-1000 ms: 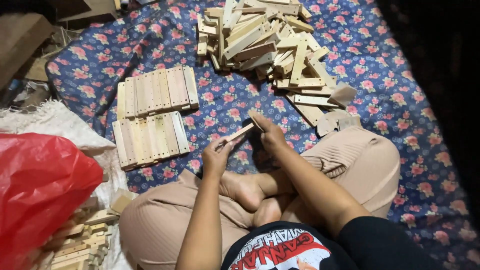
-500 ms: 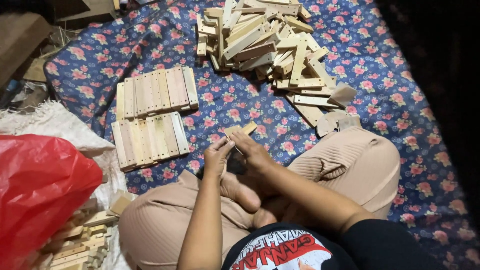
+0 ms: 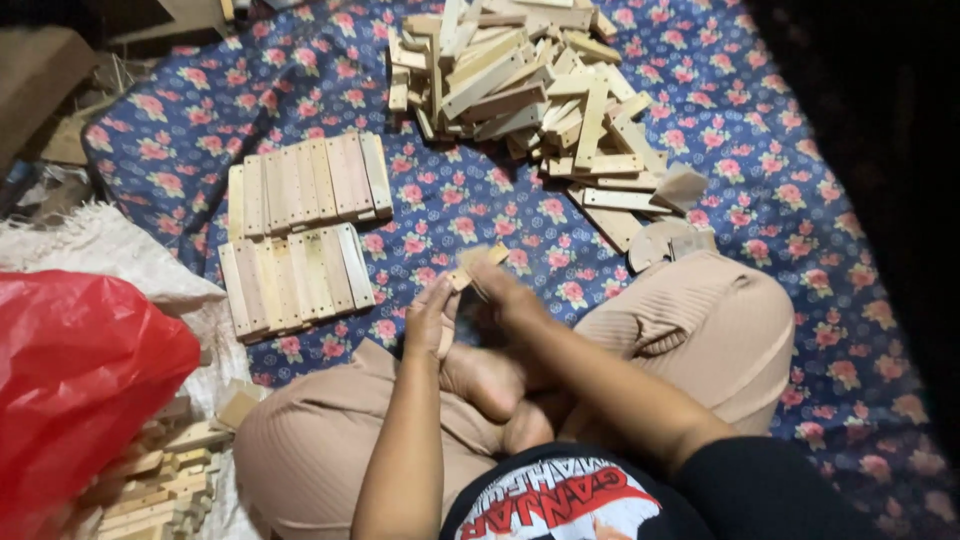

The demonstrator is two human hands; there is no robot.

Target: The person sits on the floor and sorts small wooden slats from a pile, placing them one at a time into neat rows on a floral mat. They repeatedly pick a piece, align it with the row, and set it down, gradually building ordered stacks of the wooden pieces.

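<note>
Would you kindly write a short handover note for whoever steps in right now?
Left hand and right hand: both grip one small wooden piece above the crossed legs.
Loose pile of wooden pieces: far side of the floral cloth.
Done: two neat rows of wooden slats laid side by side on the left.
Left: the pile is large and unsorted.

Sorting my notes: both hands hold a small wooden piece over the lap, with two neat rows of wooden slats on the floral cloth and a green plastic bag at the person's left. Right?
Not quite: the plastic bag is red, not green, as the head view shows. The rest holds.
</note>
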